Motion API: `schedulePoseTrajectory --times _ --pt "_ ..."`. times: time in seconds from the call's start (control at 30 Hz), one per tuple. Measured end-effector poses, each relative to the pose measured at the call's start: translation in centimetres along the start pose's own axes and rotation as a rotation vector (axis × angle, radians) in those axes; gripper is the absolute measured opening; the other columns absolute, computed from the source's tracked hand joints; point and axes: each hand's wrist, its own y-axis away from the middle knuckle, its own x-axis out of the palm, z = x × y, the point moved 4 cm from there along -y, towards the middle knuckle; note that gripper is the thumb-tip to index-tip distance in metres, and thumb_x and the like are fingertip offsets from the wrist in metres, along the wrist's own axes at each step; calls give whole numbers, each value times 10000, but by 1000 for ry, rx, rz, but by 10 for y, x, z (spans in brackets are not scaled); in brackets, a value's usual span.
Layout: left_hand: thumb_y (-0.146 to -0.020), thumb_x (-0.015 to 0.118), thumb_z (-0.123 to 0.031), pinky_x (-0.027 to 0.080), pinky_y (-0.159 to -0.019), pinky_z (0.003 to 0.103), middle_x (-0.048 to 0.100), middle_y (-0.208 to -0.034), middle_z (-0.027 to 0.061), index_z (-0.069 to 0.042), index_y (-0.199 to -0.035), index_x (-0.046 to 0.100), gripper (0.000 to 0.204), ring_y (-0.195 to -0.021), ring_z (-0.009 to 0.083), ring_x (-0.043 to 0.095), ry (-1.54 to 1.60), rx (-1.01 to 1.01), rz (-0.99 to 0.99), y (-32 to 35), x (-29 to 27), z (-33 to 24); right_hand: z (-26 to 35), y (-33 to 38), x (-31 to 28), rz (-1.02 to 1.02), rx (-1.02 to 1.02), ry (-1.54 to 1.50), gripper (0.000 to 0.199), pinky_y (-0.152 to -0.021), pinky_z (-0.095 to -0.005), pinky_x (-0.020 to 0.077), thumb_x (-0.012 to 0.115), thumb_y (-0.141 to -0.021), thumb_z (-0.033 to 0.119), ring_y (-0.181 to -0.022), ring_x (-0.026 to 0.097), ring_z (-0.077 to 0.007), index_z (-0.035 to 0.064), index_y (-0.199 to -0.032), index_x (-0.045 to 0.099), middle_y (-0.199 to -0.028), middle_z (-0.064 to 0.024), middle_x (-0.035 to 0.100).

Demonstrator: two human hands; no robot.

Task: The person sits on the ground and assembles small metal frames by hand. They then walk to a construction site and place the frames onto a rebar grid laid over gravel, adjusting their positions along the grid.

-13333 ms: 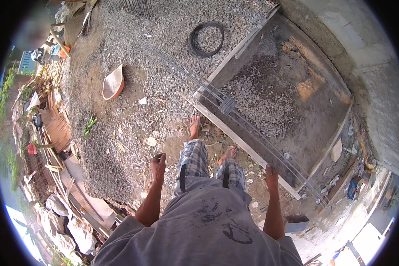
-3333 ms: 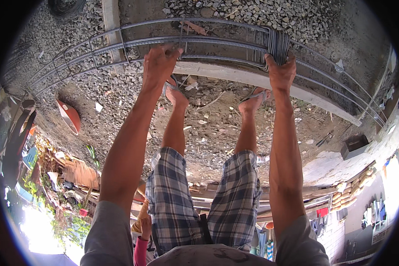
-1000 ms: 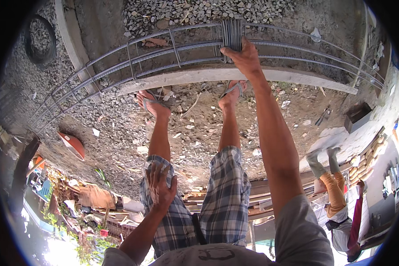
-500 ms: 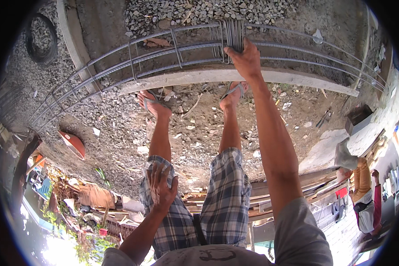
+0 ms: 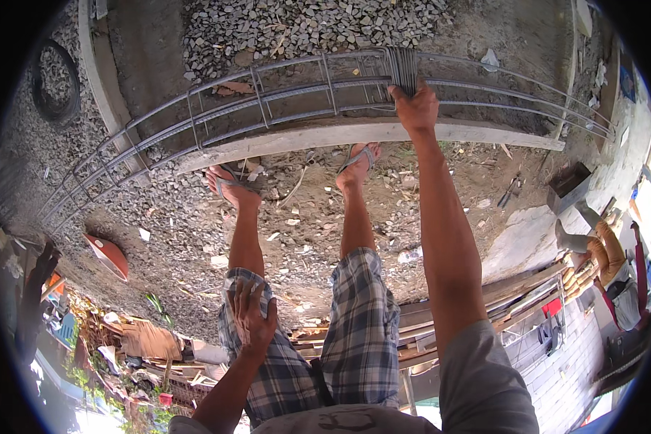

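Grey steel, ribbed in places: long reinforcing bars (image 5: 289, 92) run side by side across a framed bed, beyond and along a pale kerb (image 5: 325, 136); wide lens bends them into an arc. Rectangular stirrups (image 5: 331, 88) sit spaced along the left half. Right of the picture's middle, a tight bundle of stirrups (image 5: 403, 69), thin dull rods packed close, encircles the bars. Right hand (image 5: 417, 108) clasps the bundle's near end, thumb on its left side. Left hand (image 5: 252, 315) rests on the plaid shorts (image 5: 358, 325) near the left knee, fingers slightly spread. Dark marking on the grey shirt (image 5: 347, 419), too cut off to read. Crushed gravel (image 5: 318, 29) beyond the bars; dark wire coil (image 5: 55, 116) far left. Another person (image 5: 618, 282) at far right.
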Motion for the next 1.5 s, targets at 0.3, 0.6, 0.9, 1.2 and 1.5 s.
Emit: schedulePoseTrajectory --times 0.3,0.6,0.9,1.2,1.5 --pt "-838 738 -213 273 -1169 593 594 -1309 156 -64 -1207 656 406 -1341 394 474 -48 49 14 -4 0 -20 -60 -37 -29 35 7 -62 460 -732 -461 529 799 -755 339 -801 704 -361 4 -1049 684 -851 -180 726" --pt "-845 730 -192 293 -1154 573 586 -1297 210 -42 -1213 652 405 -1318 420 484 -56 88 23 -10 1 -26 -72 -42 -4 199 -66 -375 392 -634 -366 490 817 -785 279 -673 621 -189 -21 -986 665 -755 -103 687" --pt "-845 731 -185 283 -1165 564 578 -1321 214 -43 -1230 649 418 -1331 417 478 -76 59 52 -10 2 -29 -54 -36 -8 273 -28 -449 338 -593 -387 462 807 -806 256 -616 550 -182 -12 -929 640 -709 -50 649" --pt "-832 742 -168 281 -1167 574 574 -1329 208 -48 -1229 647 426 -1330 413 479 -64 45 62 -13 0 -36 -43 -29 -22 71 -74 -139 439 -686 -450 517 776 -775 323 -720 688 -363 -45 -977 646 -750 -223 685" --pt "-840 735 -169 276 -1169 585 579 -1337 179 -63 -1243 636 428 -1322 402 488 -93 43 61 -11 3 -34 -38 -25 -33 39 -42 -120 367 -603 -400 476 771 -821 287 -622 606 -206 -42 -944 660 -710 -135 666"
